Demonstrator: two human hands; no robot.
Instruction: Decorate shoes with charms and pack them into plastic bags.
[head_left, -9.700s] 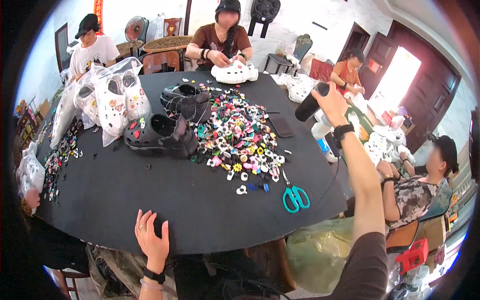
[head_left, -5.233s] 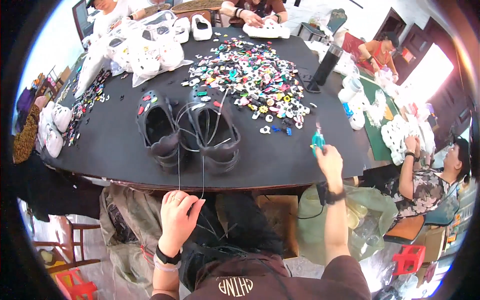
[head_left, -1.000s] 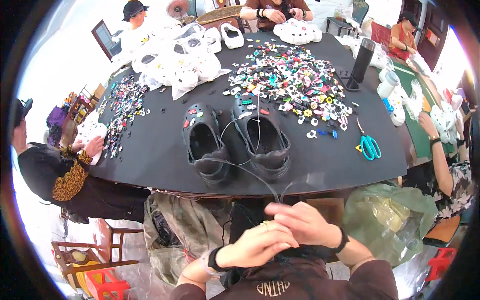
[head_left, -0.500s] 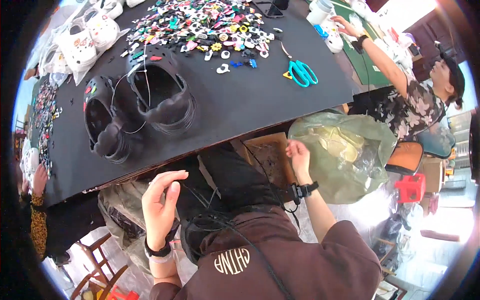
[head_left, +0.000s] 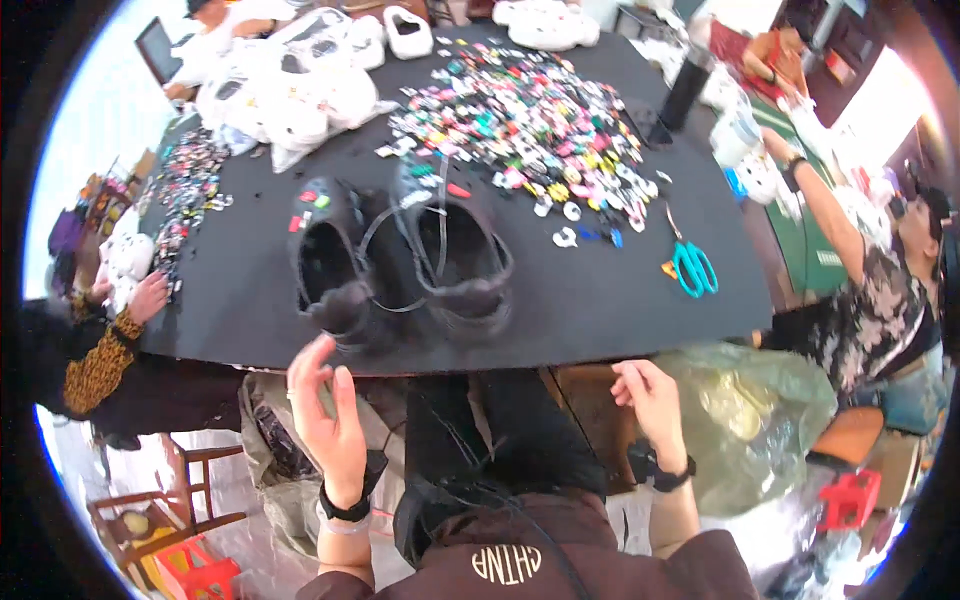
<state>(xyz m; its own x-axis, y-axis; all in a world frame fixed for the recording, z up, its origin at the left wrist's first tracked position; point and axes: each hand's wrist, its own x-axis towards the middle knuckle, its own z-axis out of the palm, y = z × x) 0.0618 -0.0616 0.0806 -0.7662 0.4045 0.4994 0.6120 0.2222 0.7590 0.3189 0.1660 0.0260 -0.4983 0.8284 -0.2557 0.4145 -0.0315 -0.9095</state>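
Two black clogs stand side by side on the black table point(head_left: 610, 310), their heels toward me. Charms sit near the toes of the left clog point(head_left: 345, 207) and the right clog point(head_left: 478, 300). A pale thin cord point(head_left: 364, 245) loops between the pair. My left hand point(head_left: 328, 415) is raised at the table's front edge, fingers apart and empty, its tips close below the left clog's heel. Farther right, my right hand point(head_left: 650, 395) hovers at the same edge with loosely bent fingers and nothing seen in them. Neither hand appears to touch the clogs.
A large heap of colourful shoe charms point(head_left: 530, 130) lies beyond the clogs. Teal-handled scissors point(head_left: 693, 270) rest at right, and a black bottle point(head_left: 685, 90) stands behind. Bagged white clogs point(head_left: 300, 90) lie back left. A green plastic bag point(head_left: 780, 400) hangs at right. Other people work around the table.
The view has shifted, showing more of the table's far side. Both hands stay raised and empty; my left hand is now nearer the left clog's heel. The clogs appear unmoved.
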